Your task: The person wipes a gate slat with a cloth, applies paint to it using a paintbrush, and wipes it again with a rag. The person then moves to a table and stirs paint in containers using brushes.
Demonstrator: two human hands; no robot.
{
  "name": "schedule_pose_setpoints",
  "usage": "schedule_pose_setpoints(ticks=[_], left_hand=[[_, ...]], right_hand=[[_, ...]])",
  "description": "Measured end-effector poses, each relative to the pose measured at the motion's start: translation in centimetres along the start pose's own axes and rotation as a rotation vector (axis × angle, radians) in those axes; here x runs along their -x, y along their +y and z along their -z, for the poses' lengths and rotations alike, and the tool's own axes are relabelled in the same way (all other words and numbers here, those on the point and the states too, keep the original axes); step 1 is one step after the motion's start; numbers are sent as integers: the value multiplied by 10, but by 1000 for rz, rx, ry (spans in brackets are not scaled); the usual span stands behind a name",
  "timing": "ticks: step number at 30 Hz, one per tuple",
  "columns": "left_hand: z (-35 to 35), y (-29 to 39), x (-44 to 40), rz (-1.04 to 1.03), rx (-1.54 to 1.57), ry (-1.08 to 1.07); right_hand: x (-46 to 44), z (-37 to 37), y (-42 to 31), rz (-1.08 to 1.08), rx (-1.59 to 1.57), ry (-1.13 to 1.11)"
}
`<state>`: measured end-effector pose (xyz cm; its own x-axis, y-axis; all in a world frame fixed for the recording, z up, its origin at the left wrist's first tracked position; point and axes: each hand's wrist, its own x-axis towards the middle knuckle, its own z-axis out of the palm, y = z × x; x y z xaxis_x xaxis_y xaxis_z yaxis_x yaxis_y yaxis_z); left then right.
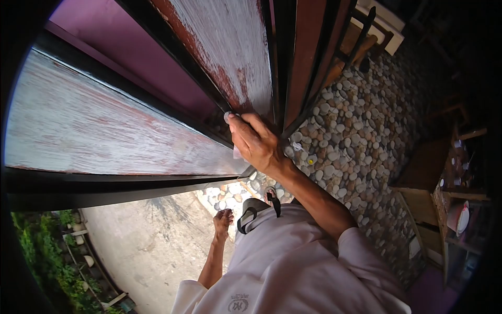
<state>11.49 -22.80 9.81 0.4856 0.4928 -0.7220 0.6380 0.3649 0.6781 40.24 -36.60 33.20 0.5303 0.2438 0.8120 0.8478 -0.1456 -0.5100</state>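
Note:
My right hand [256, 144] is closed on a pale folded piece [237, 153] that looks like sandpaper; much of it is hidden under the fingers. The hand is at the lower end of a streaky white and red-brown panel [246, 68], by its black frame edge. To the left is a second panel [115, 123], whitish with reddish streaks and set in a black frame [104, 183]. My left hand [223, 222] hangs low beside my body, its fingers curled in, with nothing visible in them.
Rounded pebbles cover the floor [361, 141] to the right, and pale concrete [157, 235] lies to the left. Green plants [47, 261] grow beyond a low edge at the lower left. A wooden cabinet [423, 204] with small items stands at the right. A purple wall [136, 57] shows between the panels.

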Motion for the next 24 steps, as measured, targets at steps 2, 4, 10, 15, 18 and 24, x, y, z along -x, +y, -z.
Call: schedule_pose_setpoints(ticks=[2, 4, 10, 15, 18, 24], left_hand=[[4, -12, -7, 3, -39, 21], [7, -23, -15, -1, -78, 40], [25, -69, -33, -83, -142, 63], [42, -100, -26, -175, -368, 16], [52, -107, -15, -110, -537, -13], [40, -97, -4, 151, -466, -43]], right_hand=[[-11, 2, -5, 33, -2, 82], [-19, 4, -6, 62, 2, 58], [40, 1, 20, -88, -11, -231], [109, 67, 52, -453, 2, -270], [150, 132, 75, -768, 141, -174], [198, 261, 113, -915, 386, 182]])
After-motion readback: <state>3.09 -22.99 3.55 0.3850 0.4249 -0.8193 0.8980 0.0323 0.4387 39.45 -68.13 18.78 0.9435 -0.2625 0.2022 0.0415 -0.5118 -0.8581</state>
